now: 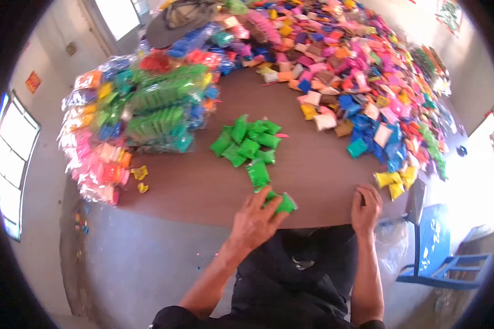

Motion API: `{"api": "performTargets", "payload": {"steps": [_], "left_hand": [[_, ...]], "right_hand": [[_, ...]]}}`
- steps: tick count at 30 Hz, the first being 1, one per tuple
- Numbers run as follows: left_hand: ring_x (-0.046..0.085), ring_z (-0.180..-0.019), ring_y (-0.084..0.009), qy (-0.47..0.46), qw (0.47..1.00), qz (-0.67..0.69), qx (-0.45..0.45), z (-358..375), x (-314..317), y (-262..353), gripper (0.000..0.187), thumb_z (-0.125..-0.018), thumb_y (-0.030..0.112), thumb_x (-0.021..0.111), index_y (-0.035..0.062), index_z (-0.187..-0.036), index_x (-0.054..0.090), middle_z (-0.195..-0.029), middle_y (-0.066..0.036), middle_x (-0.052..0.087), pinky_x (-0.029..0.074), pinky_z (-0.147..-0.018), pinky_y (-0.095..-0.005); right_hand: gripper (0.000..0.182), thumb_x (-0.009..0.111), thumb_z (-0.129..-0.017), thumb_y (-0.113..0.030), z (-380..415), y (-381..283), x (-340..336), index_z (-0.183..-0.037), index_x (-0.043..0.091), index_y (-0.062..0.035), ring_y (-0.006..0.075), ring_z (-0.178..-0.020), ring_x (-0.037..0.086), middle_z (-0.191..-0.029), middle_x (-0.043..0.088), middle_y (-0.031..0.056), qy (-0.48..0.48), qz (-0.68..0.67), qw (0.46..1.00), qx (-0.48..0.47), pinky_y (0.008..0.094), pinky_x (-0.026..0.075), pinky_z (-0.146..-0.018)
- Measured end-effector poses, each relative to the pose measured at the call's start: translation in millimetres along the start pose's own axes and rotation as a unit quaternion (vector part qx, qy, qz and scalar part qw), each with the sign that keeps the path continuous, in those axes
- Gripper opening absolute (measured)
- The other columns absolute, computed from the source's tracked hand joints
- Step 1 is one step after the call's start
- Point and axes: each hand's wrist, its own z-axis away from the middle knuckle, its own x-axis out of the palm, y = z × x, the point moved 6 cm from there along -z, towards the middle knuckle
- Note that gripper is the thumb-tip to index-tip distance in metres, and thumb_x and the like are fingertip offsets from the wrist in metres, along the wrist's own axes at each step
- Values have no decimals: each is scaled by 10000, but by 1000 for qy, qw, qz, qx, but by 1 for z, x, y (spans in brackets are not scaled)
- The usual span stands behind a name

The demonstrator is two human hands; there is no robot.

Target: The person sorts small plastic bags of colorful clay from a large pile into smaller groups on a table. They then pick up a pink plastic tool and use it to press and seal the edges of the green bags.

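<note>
Brown table (307,164), curved near edge toward the wearer. Largest load on it: a heap of mixed small packets (335,60), pink, orange, blue, brown and white, spread along the far edge and down the right side. Next, bagged packets (164,118) stacked along the left edge, green rows toward the middle, pink and orange toward the near left. Blue chair (436,241) on the floor, beyond the near right part of the table. Dark cap-like item (184,19) lies on goods at the far left edge. Loose green packets (248,148) form a small pile mid-table, a few trailing toward the near edge. Left hand (260,215) at the near edge, fingers bent over the end green packets (286,203); fingertips touch them, though whether they pinch cannot be told. Right hand (367,205) well apart from the left, at the near edge further right, fingers loosely curled; its palm is hidden. Yellow packets (396,182) sit just beside the heap's near end, by the right edge. Two crumpled yellow pieces (140,172) near the left stack. Thin pink strip (281,135) at the green pile's right side.
</note>
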Motion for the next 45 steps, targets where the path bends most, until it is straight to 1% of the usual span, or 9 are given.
{"api": "performTargets", "payload": {"steps": [7,9,13,16,22,31,37,40,45], "left_hand": [[658,-1164,-377,20,997,-66,-31,2,-24,-31,408,-916,181,768,81,-1306,704,-1367,-151,625,565,-973,-461],[643,-1194,-388,-24,990,-9,-141,6,-24,-41,425,-910,121,757,67,-1327,691,-1345,-154,643,543,-1014,-466],[565,-1310,-379,-104,983,-129,-83,5,-25,-39,452,-913,145,752,70,-1350,668,-1385,-113,642,510,-1037,-464],[520,-1368,-386,-81,971,-220,-44,7,-29,-29,474,-923,175,745,44,-1369,650,-1444,-135,608,450,-1099,-501],[356,-1533,-423,-98,980,-166,-40,27,-15,-48,605,-1016,259,633,-34,-1527,492,-1622,-228,436,317,-1235,-556],[357,-1518,-462,-82,973,-214,1,35,0,-52,749,-1096,517,422,-53,-1581,398,-1645,-260,378,288,-1230,-590],[352,-1525,-455,-85,979,-188,-5,37,-3,-52,721,-1100,487,421,-50,-1581,404,-1653,-259,371,275,-1240,-582],[322,-1549,-436,-88,982,-169,-11,37,-5,-52,692,-1130,473,361,-21,-1613,368,-1679,-240,340,254,-1254,-574],[377,-1516,-442,-25,987,-152,-35,40,-3,-49,681,-1093,441,449,-25,-1589,413,-1652,-250,383,297,-1228,-559]], "right_hand": [[104,725,-877,-99,1,0,1,-961,783,-77,325,-1073,701,-1076,761,103,31,-5,999,7,449,529,-985],[75,736,-863,-109,2,-2,0,-922,781,-101,320,-1063,703,-1046,757,97,39,11,999,-9,455,533,-968],[68,743,-849,-97,0,1,-5,-914,764,-102,316,-1064,700,-1033,748,92,48,-22,999,10,451,531,-955],[81,743,-854,-92,-3,1,-8,-934,741,-77,310,-1089,695,-1042,742,87,44,-40,998,0,443,519,-980],[102,751,-829,-62,-1,3,-8,-931,748,-70,265,-1093,713,-1076,754,62,50,-34,998,10,419,530,-998],[110,749,-857,-81,0,3,-6,-965,738,-67,291,-1136,691,-1101,742,85,38,-48,998,11,439,507,-1016],[144,759,-832,-62,-6,4,-16,-975,747,-77,270,-1078,708,-1086,744,68,17,-83,996,19,437,520,-991],[162,765,-845,-94,-24,5,-40,-1006,759,-86,274,-1060,697,-1090,734,63,19,-18,1000,-13,438,518,-956],[204,733,-887,-180,-37,33,-45,-1078,756,-112,284,-1105,656,-1118,705,61,-35,57,998,-13,463,493,-936]]}}
